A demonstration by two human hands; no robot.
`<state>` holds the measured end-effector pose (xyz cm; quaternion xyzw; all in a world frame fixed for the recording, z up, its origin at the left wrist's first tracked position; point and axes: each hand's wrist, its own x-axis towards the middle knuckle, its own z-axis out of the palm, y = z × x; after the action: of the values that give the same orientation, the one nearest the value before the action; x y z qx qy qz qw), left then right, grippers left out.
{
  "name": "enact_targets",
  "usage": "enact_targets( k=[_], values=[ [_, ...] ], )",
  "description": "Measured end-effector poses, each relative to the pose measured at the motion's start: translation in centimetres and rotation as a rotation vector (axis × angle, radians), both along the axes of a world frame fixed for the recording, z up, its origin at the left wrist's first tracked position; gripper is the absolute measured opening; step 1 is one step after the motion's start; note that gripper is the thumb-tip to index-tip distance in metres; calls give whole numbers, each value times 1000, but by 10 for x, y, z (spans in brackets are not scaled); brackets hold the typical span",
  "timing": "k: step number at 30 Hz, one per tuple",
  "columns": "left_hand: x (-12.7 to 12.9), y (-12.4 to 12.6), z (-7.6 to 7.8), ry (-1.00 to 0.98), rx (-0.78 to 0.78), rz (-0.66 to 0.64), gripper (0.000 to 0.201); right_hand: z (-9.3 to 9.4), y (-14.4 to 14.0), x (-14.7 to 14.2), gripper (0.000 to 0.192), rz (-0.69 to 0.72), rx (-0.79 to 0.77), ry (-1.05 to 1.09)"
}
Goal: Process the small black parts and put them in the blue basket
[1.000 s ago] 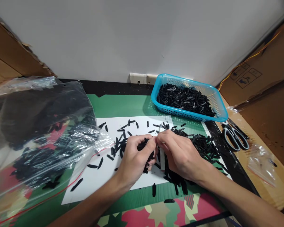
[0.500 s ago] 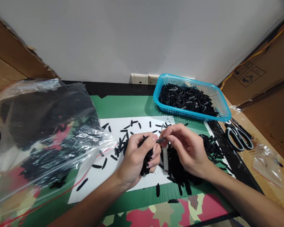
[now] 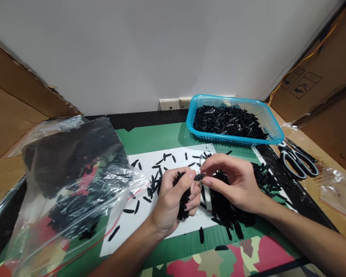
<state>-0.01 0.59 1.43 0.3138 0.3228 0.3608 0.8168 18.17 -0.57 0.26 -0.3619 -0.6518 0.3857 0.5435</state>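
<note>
Head-camera view showed the left hand [image 3: 173, 200] curled tight around a bunch of black pieces [image 3: 184, 198] over the white sheet [image 3: 150, 223]. Touching it, the right hand [image 3: 233, 184] pinched a single black piece [image 3: 199, 177] between thumb and fingertips. A heap of black pieces [image 3: 233, 204] lay beneath the right hand, a clear bag [image 3: 72, 184] left, scissors [image 3: 298, 163] right, the blue basket [image 3: 273, 132] beyond. Since half a second earlier, the pinch had closed nearer the left thumb.

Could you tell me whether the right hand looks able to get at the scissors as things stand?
Probably yes: the scissors lie uncovered beside the blue basket, nothing between. But the right hand already pinches a black piece.
</note>
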Motion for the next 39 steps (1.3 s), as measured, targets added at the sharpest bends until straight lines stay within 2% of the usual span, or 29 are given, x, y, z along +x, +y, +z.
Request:
enact_targets(
  k=[9, 14, 21, 39],
  values=[
    [5, 0, -2, -26, -75, 6, 43, -2, 6, 8, 8, -2, 30, -31],
    [3, 2, 0, -17, -61, 19, 43, -1, 8, 9, 11, 2, 14, -40],
    [2, 1, -3, -3, -20, -11, 42, 1, 6, 8, 4, -2, 22, -74],
    [4, 2, 1, 59, -66, 15, 43, 2, 4, 8, 4, -19, 46, -58]
  ],
)
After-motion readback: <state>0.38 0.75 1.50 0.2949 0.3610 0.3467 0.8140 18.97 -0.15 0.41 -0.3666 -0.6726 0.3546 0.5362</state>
